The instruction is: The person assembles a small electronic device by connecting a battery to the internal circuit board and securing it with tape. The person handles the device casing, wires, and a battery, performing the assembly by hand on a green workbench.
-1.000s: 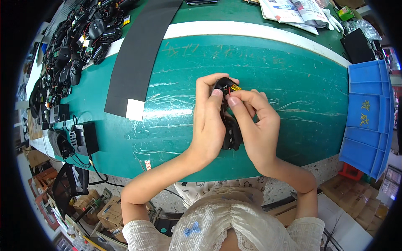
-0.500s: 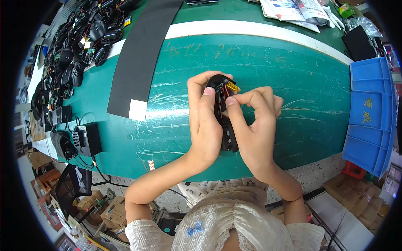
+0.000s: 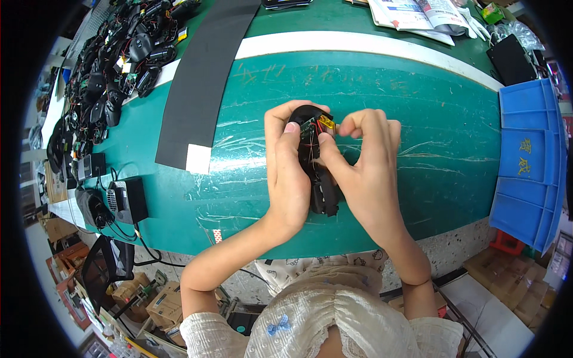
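Observation:
My left hand (image 3: 285, 179) is wrapped around an opened black plastic device housing (image 3: 307, 111), with the thumb lying along its left inner edge. Inside the housing show a narrow green circuit board (image 3: 307, 126), thin red and dark wires (image 3: 312, 145) and a small battery (image 3: 326, 123) with yellow tape at its top. My right hand (image 3: 371, 161) pinches the battery at the housing's right side, thumb on its lower part and curled index finger at its outer edge. The housing's lower end (image 3: 324, 200) points toward me over the green tabletop. Its underside is hidden.
A heap of similar black housings with wires (image 3: 140, 48) lies at the far left. Near it are a long black mat (image 3: 194, 89) and a black boxy device (image 3: 126, 200) with cables. Blue bins (image 3: 525, 158) stand at the right edge, papers (image 3: 418, 18) at the back right.
The right index finger has lifted from the wires and curled outward, with the thumb now lower against the battery. The housing has tilted slightly, showing more of the circuit board and battery.

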The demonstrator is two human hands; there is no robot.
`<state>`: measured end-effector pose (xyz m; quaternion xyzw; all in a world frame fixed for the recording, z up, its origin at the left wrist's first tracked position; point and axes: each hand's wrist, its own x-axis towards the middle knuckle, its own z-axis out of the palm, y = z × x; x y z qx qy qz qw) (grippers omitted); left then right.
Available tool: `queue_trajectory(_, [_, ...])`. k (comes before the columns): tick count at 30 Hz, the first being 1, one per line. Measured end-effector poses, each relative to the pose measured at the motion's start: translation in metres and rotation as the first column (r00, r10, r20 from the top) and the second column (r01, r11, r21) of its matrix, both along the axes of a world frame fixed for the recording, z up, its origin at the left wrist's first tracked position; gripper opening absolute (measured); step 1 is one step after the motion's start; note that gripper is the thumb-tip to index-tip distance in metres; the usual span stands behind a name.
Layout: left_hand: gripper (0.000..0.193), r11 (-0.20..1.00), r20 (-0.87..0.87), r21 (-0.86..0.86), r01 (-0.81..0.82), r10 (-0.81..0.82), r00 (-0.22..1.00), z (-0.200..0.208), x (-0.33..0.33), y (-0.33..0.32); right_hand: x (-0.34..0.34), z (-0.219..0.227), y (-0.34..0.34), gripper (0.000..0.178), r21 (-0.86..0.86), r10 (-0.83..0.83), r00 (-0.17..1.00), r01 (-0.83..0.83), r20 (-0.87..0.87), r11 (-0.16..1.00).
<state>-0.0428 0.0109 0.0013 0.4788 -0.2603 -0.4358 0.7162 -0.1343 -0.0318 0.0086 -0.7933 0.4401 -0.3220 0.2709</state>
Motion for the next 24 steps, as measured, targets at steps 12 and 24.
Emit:
queue_trajectory(12, [0.031, 0.998, -0.062, 0.046, 0.042, -0.039, 0.997, -0.005, 0.006, -0.001, 0.0, 0.005, -0.008, 0.021, -0.016, 0.17, 0.985, -0.17, 0.006, 0.985])
queue_trajectory(24, [0.028, 0.988, -0.295, 0.122, 0.096, -0.057, 0.954, 0.01, 0.013, -0.003, -0.006, -0.002, -0.013, 0.013, -0.117, 0.218, 0.95, -0.195, 0.225, 0.974])
